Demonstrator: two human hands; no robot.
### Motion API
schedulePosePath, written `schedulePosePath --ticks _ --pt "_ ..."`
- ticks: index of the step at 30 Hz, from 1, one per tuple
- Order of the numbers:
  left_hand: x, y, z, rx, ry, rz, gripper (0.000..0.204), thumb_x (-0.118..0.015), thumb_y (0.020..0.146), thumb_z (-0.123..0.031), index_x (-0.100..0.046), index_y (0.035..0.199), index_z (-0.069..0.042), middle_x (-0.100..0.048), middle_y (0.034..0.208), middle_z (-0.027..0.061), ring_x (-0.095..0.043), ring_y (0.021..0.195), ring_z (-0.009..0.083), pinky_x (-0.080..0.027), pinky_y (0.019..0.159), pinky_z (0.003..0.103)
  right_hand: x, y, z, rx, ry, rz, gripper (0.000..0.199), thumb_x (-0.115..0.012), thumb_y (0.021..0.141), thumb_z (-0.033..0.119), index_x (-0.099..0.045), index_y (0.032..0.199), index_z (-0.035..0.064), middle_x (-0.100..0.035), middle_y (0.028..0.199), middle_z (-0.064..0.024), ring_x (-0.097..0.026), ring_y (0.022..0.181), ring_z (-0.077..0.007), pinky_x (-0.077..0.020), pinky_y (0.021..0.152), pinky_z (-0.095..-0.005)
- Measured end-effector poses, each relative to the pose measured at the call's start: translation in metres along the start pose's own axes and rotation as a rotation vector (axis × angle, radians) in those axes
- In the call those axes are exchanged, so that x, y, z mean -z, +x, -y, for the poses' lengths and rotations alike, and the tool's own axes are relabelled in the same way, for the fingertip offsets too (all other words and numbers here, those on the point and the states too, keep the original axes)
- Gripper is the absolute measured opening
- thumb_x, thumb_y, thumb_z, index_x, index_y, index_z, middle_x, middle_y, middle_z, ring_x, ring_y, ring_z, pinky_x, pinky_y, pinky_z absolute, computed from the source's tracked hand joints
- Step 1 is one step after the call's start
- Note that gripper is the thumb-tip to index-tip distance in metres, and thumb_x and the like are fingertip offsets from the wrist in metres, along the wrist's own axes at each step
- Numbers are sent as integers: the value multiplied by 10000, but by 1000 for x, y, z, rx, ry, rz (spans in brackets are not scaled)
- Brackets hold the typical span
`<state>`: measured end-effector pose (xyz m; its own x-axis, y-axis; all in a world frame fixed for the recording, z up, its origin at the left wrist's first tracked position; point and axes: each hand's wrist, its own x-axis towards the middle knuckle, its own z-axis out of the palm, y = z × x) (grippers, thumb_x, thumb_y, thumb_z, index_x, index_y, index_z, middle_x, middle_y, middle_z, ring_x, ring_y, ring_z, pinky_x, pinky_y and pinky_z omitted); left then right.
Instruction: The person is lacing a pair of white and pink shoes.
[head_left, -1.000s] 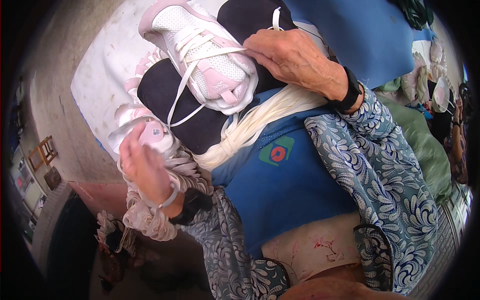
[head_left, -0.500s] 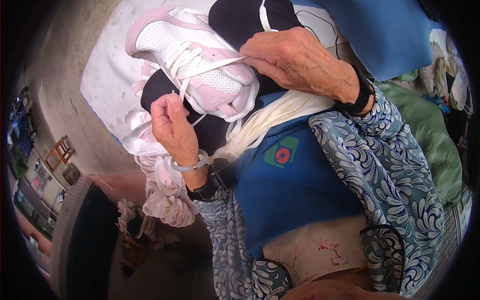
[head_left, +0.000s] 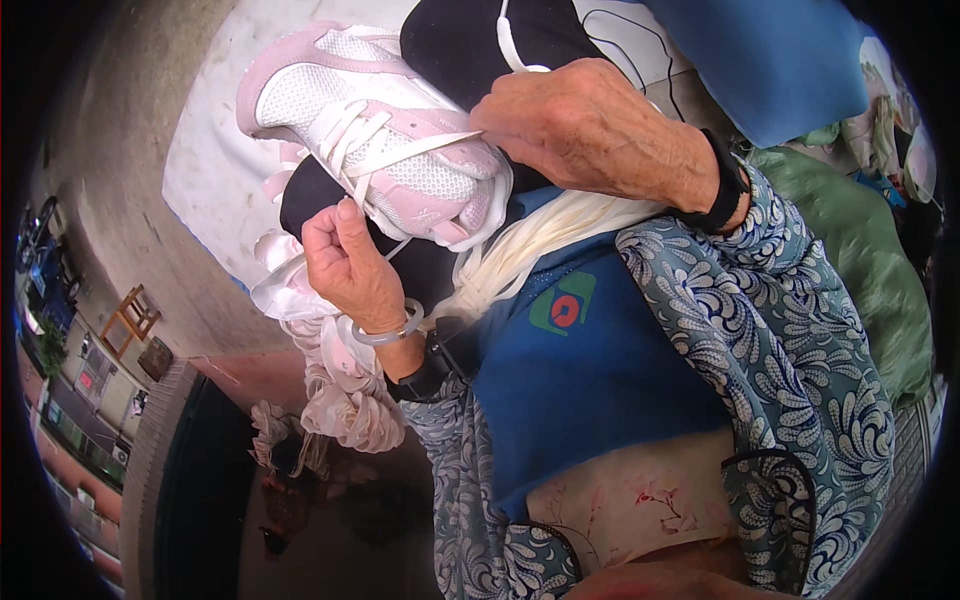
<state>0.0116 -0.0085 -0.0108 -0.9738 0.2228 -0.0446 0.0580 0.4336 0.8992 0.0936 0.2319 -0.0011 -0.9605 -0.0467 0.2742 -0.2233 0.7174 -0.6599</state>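
Note:
A white and pink sneaker [head_left: 400,150] lies across my dark-clothed lap, toe end pointing away to the upper left or toward me; its mesh and overlays show, partly laced. My right hand [head_left: 595,130] pinches a flat white shoelace [head_left: 420,150] that runs taut across the shoe's lacing. At the shoe's left side my left hand [head_left: 350,255] pinches the lace's other part between thumb and forefinger. A thick bundle of cream laces [head_left: 530,245] lies over my blue apron [head_left: 610,370], below the shoe.
Pale pink shoe pieces [head_left: 350,400] are stacked left of my left wrist. A white sheet [head_left: 225,170] lies beyond the shoe, with a thin black cable [head_left: 660,50] on it. Green plastic sacking [head_left: 840,230] bulges on the right, near blue material [head_left: 770,70].
The shoe has shifted slightly left and down in the view. My right hand has moved slightly left, keeping the lace stretched. Both hands still pinch it.

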Motion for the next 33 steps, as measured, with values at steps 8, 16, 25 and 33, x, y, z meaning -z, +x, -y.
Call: schedulePosePath --ticks 8,16,25,33 --pt "-5 -2 -4 -5 37 -34 197 -600 930 -149 -555 808 -2 -493 702 -35 -379 622 45 -334 550 195 -1 0 -2 -56 50 26 77 -595 830 104 -612 824 29 -627 773 -118 -643 702 -303 -519 602 -370" --pt "-11 -3 -6 -39 36 -56 187 -600 927 -137 -556 813 4 -500 702 -30 -396 632 48 -345 559 194 -2 -2 -6 -62 60 0 106 -631 815 112 -645 885 33 -642 787 -113 -647 724 -300 -519 642 -368" --pt "-15 -5 -12 -54 47 -76 183 -603 924 -133 -558 818 10 -515 707 -22 -410 627 51 -356 550 198 3 -2 -7 -79 53 38 122 -639 807 105 -653 911 42 -652 801 -112 -650 726 -295 -521 656 -359" --pt "-15 -6 -9 -69 72 -93 180 -604 924 -138 -560 825 6 -512 707 -24 -408 617 48 -353 543 198 3 -3 -7 -72 80 14 126 -643 798 99 -649 909 40 -648 792 -114 -643 719 -301 -516 652 -364"
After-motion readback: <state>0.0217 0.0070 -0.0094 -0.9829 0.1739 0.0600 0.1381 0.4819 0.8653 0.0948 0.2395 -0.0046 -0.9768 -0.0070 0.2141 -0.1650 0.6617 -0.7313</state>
